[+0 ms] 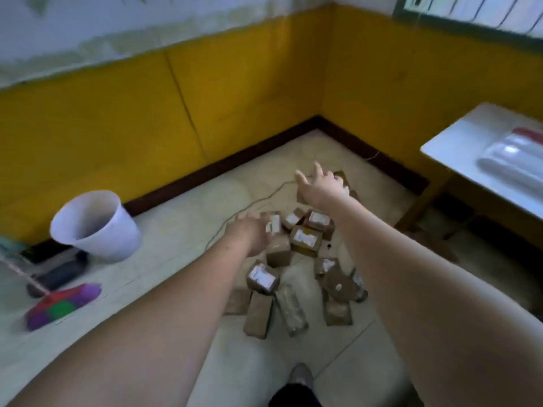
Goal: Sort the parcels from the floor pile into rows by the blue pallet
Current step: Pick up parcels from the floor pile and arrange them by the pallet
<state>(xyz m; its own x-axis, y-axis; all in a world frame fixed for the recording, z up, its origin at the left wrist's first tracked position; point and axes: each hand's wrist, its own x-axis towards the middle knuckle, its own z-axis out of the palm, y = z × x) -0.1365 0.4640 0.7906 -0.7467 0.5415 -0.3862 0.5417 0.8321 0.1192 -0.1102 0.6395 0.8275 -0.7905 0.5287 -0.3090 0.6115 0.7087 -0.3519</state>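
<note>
White bucket (pixel 95 227) sits tipped on the floor by the yellow wall (pixel 182 113), colourful broom head (pixel 63 304) lower left. White table (pixel 458 151) on the right, thin cable (pixel 258 201) trailing across the floor.

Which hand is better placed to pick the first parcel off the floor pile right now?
Left, probably. The left hand hangs low, right beside a labelled parcel at the pile's far edge. The right hand is open with fingers spread, apparently raised over the far parcels. Motion blur hides any contact.

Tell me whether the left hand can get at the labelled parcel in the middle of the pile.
Probably yes: the left hand hovers open beside the labelled parcel, which lies on top with nothing covering it.
</note>
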